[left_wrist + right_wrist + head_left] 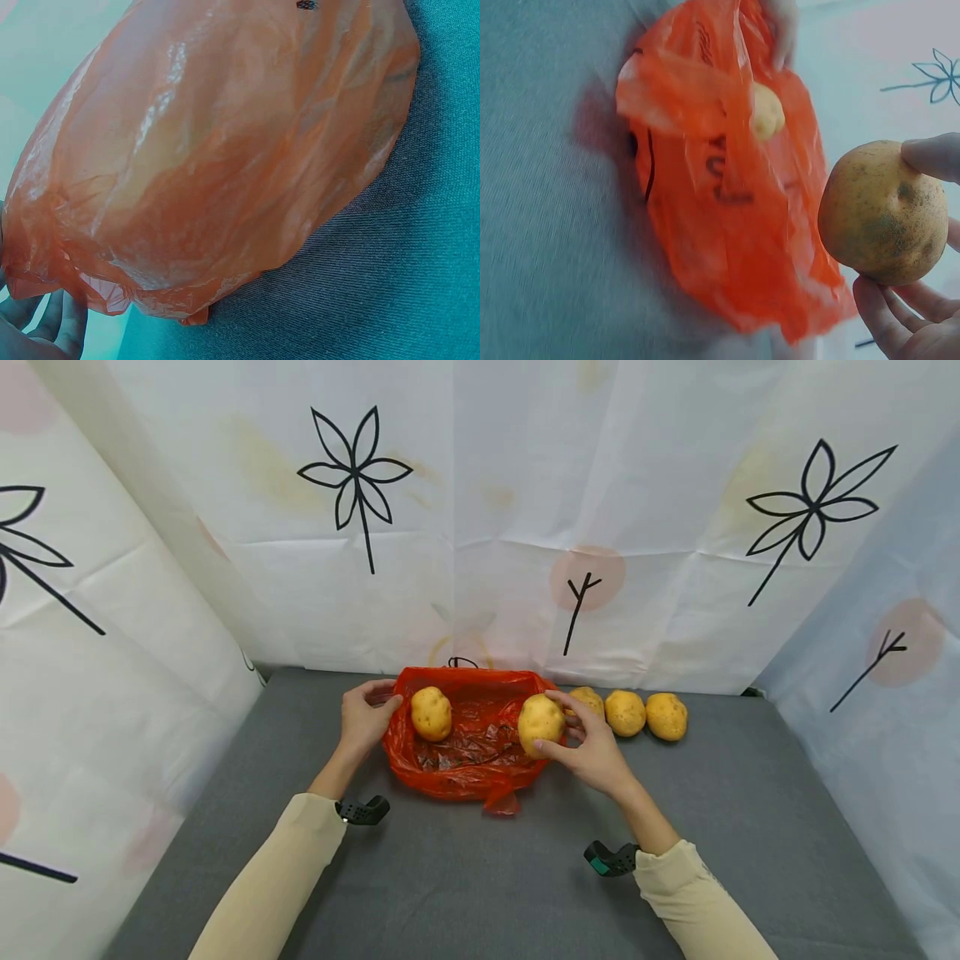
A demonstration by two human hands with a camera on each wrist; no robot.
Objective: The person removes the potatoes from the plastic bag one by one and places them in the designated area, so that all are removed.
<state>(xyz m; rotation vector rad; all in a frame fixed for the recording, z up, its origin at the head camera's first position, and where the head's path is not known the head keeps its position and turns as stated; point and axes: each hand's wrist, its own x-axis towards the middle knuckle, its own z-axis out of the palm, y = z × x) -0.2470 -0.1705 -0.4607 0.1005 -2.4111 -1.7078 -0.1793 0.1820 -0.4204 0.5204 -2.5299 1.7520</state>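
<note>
An open red plastic bag (457, 785) lies on the grey table, its mouth spread wide. One potato (431, 714) is inside it at the left. My left hand (365, 714) pinches the bag's left rim between thumb and fingers; in the left wrist view its fingers (71, 322) show at the crumpled edge of the plastic. My right hand (592, 745) holds another potato (541, 727) over the right side of the bag. From the right wrist, that potato (885, 214) shows brown and greenish marks, with thumb and fingers on opposite sides of it.
To the right of the bag, a row of potatoes sits near the back of the table: one partly behind my right hand (587, 700), a middle one (626, 713) and an outer one (667, 717). A white patterned curtain (495, 510) hangs behind and on both sides.
</note>
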